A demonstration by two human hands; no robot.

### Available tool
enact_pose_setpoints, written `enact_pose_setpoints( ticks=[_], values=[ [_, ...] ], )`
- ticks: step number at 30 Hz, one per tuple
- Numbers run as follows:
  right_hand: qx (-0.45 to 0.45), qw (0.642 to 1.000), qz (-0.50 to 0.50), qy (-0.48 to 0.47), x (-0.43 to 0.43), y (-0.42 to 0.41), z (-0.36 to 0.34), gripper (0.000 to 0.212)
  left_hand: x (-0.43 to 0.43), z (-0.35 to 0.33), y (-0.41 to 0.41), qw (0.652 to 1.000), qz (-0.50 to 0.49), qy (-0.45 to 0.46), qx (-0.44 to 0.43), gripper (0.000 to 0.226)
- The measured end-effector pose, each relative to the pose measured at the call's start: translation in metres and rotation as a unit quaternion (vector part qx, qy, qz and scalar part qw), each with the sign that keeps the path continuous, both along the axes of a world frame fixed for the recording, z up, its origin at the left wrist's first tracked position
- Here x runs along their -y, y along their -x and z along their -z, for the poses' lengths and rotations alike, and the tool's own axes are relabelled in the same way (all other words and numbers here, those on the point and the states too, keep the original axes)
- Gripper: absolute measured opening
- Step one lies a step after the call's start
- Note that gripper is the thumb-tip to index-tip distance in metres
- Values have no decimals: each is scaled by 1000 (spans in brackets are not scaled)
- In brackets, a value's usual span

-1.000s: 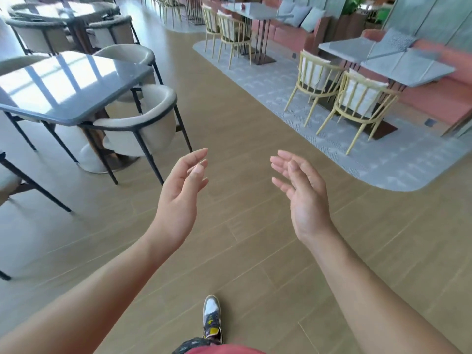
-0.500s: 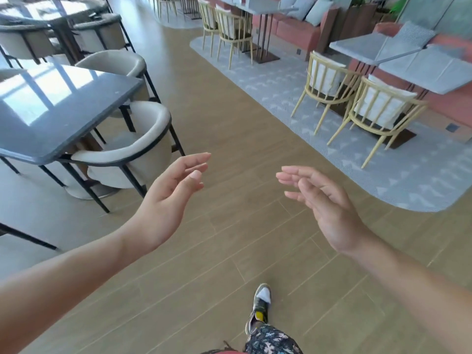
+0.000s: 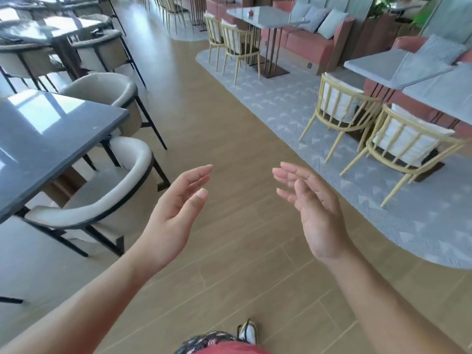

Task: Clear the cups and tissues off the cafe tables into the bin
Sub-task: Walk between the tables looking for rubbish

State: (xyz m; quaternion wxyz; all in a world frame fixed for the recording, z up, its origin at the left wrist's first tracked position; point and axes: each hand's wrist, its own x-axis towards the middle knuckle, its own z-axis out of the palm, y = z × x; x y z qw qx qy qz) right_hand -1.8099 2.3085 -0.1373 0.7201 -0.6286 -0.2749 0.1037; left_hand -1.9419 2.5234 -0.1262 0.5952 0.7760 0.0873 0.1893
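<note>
My left hand (image 3: pixel 176 213) and my right hand (image 3: pixel 311 210) are held out in front of me over the wooden aisle floor, palms facing each other, fingers relaxed, holding nothing. A dark glossy cafe table (image 3: pixel 43 139) is at my left. A grey table (image 3: pixel 268 16) far ahead carries a small reddish thing (image 3: pixel 251 12), too small to tell what it is. No cup, tissue or bin shows in this view.
A cream armchair (image 3: pixel 102 190) stands close at my left, another (image 3: pixel 107 90) behind it. Yellow spindle chairs (image 3: pixel 406 144) and grey tables (image 3: pixel 393 65) stand on a grey carpet (image 3: pixel 383 213) at right. The wooden aisle (image 3: pixel 217 123) runs ahead between them. My shoe (image 3: pixel 249 333) shows below.
I have walked forward along the aisle; the dark table and cream chair have slid closer and leftward. Both hands stay raised and hold nothing.
</note>
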Motion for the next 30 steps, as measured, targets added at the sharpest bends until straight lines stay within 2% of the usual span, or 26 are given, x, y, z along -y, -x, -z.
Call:
enact_pose_setpoints(
  ticks=[8,13,18,23,30],
  values=[
    [-22,1000,17,-8,-51,-133,1,70,-54,11,-133,1000,5,19,0,49],
    [-12,1000,27,-4,-102,-223,12,49,-121,16,-220,999,42,4,-11,54],
    [-17,999,39,9,-175,-325,7,39,-205,7,-327,998,63,-12,-14,54],
    [-5,999,47,11,-245,-417,-5,60,-276,-7,-429,993,96,-63,-20,52],
    [-17,999,49,10,-310,-531,0,59,-327,-7,-556,987,109,-121,-12,50]
  ],
)
